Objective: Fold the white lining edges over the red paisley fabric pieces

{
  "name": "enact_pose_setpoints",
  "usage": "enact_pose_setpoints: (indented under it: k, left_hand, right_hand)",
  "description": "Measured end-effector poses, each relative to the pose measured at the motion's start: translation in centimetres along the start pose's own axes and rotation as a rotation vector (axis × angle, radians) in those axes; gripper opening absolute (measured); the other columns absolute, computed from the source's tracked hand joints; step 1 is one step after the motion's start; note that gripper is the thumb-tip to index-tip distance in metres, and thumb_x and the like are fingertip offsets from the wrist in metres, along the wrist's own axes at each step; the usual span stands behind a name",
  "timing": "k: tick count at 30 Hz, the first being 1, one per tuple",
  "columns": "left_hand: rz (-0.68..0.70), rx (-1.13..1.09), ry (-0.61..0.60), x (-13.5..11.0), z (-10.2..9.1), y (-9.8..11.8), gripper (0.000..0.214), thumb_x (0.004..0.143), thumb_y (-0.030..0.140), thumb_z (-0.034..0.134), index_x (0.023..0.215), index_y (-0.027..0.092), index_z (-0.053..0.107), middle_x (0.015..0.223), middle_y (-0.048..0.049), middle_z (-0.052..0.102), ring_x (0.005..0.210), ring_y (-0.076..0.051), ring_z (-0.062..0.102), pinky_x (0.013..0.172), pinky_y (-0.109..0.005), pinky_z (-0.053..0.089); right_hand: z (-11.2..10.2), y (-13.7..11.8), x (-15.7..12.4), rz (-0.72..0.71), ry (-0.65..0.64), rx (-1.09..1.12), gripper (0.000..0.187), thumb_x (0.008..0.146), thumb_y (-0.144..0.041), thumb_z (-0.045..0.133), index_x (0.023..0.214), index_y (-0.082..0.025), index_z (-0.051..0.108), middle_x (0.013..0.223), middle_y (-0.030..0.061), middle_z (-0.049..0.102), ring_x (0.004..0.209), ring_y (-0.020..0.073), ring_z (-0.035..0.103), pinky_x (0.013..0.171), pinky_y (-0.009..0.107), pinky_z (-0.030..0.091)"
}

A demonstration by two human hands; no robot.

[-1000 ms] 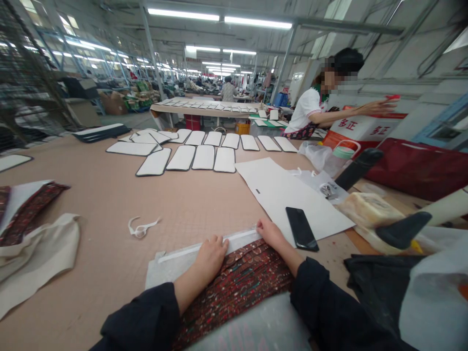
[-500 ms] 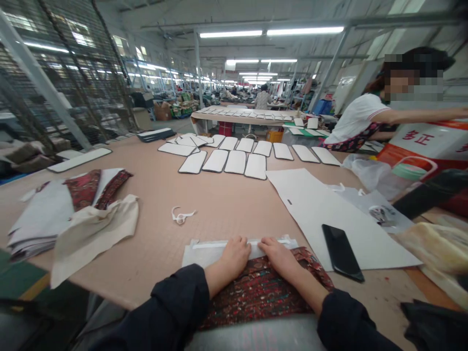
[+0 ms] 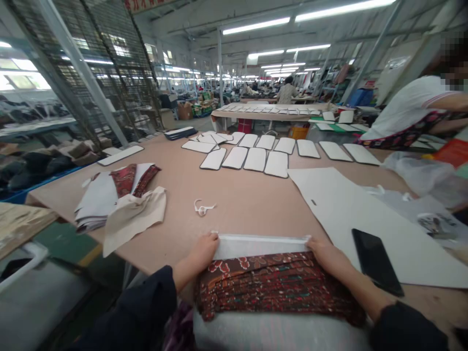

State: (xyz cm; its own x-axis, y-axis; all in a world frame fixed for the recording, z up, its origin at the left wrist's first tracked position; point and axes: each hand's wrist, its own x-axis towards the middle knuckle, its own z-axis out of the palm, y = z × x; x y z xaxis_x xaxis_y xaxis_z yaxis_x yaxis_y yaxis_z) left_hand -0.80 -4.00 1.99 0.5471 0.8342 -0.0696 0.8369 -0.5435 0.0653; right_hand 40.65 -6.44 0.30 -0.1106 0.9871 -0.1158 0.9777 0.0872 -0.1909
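A whitish, translucent plastic bag [image 3: 256, 245] with a white strip along its top edge lies at the near table edge. Dark red patterned, pleated fabric [image 3: 270, 285] spreads across it; whether it lies inside or on top, I cannot tell. My left hand [image 3: 203, 249] is closed on the bag's upper left corner. At the opposite upper corner, my right hand [image 3: 325, 252] is pinched on the bag too. The top edge runs fairly straight between both hands. A small white looped strip [image 3: 203, 208] rests on the table beyond them.
Several white dark-edged panels [image 3: 255, 159] lie across the brown table [image 3: 252, 197]. To the right are a large white sheet [image 3: 336, 195] and a black phone [image 3: 377, 261]. Folded cloth [image 3: 137, 209] is piled left. A co-worker [image 3: 413, 107] leans at far right.
My hands have moved apart from the middle of the top strip out to the bag's two upper corners. More of the patterned fabric shows. The view has turned left.
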Motion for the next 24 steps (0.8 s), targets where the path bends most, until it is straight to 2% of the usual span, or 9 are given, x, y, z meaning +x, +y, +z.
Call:
enact_pose_setpoints:
  k: [2,5,7,10,13,17,20,24]
  left_hand:
    - [-0.002,0.054,-0.060,1.2,-1.0,0.1,0.028,0.081,0.010,0.036,0.087,0.012,0.063,0.096,-0.0110,0.061,0.090,-0.020,0.055,0.084,-0.033,0.042]
    - [0.010,0.132,-0.111,3.9,-2.7,1.2,0.027,0.078,0.010,0.039,0.079,0.010,0.066,0.089,-0.0140,0.063,0.085,-0.024,0.057,0.079,-0.036,0.043]
    - [0.072,0.130,-0.111,5.9,-3.5,2.9,0.025,0.077,0.012,0.042,0.079,0.012,0.067,0.087,-0.0123,0.065,0.084,-0.023,0.057,0.077,-0.036,0.043]
    - [0.192,0.021,-0.104,9.2,-3.8,6.8,0.021,0.076,0.017,0.048,0.086,0.018,0.067,0.091,-0.0072,0.065,0.084,-0.020,0.057,0.078,-0.031,0.043]
    - [0.263,-0.134,-0.058,12.8,-3.0,11.3,0.022,0.077,0.021,0.051,0.093,0.017,0.065,0.097,-0.0084,0.064,0.088,-0.020,0.057,0.080,-0.030,0.043]
    - [0.289,-0.289,-0.024,17.0,-1.1,16.4,0.036,0.080,0.037,0.051,0.107,0.015,0.060,0.106,-0.0102,0.062,0.095,-0.021,0.056,0.083,-0.030,0.043]
    - [0.244,-0.514,-0.045,18.7,0.2,18.7,0.038,0.081,0.042,0.048,0.105,0.016,0.061,0.104,-0.0082,0.064,0.092,-0.019,0.058,0.081,-0.028,0.044]
    - [0.198,-0.621,-0.053,19.6,1.0,20.2,0.026,0.080,0.033,0.048,0.092,0.017,0.066,0.090,-0.0043,0.068,0.083,-0.018,0.060,0.075,-0.027,0.044]
  right_hand:
    - [-1.0,-0.5,0.4,0.058,-0.005,0.001,0.030,0.084,-0.016,0.036,0.092,-0.019,0.065,0.102,0.0100,0.063,0.099,0.0209,0.055,0.087,0.030,0.037]
    - [-1.8,-0.8,0.9,0.177,0.067,-0.016,0.022,0.084,-0.015,0.042,0.090,-0.014,0.063,0.096,0.0127,0.063,0.092,0.0209,0.057,0.080,0.028,0.038]
    - [-1.8,-0.7,1.1,0.239,0.112,-0.018,0.019,0.083,-0.014,0.044,0.088,-0.011,0.062,0.096,0.0152,0.062,0.091,0.0216,0.056,0.079,0.028,0.038]
    - [-1.4,-0.4,1.3,0.286,0.112,0.002,0.018,0.084,-0.014,0.043,0.085,-0.011,0.061,0.093,0.0159,0.062,0.088,0.0217,0.057,0.077,0.028,0.038]
    - [-1.1,-0.2,1.1,0.281,0.112,0.017,0.017,0.085,-0.016,0.043,0.081,-0.013,0.059,0.090,0.0128,0.062,0.086,0.0202,0.056,0.075,0.027,0.038]
    - [-1.0,-0.1,-0.3,0.182,0.259,0.107,0.013,0.084,-0.018,0.042,0.079,-0.017,0.054,0.090,0.0086,0.058,0.086,0.0184,0.053,0.078,0.028,0.039]
    - [-1.0,0.4,-1.2,0.116,0.341,0.328,0.007,0.082,-0.018,0.044,0.085,-0.019,0.050,0.092,0.0051,0.056,0.084,0.0164,0.053,0.079,0.028,0.041]
    - [-0.7,1.7,-0.4,0.155,0.371,0.672,0.030,0.077,-0.015,0.050,0.106,-0.020,0.044,0.099,0.0032,0.056,0.084,0.0137,0.055,0.078,0.026,0.043]
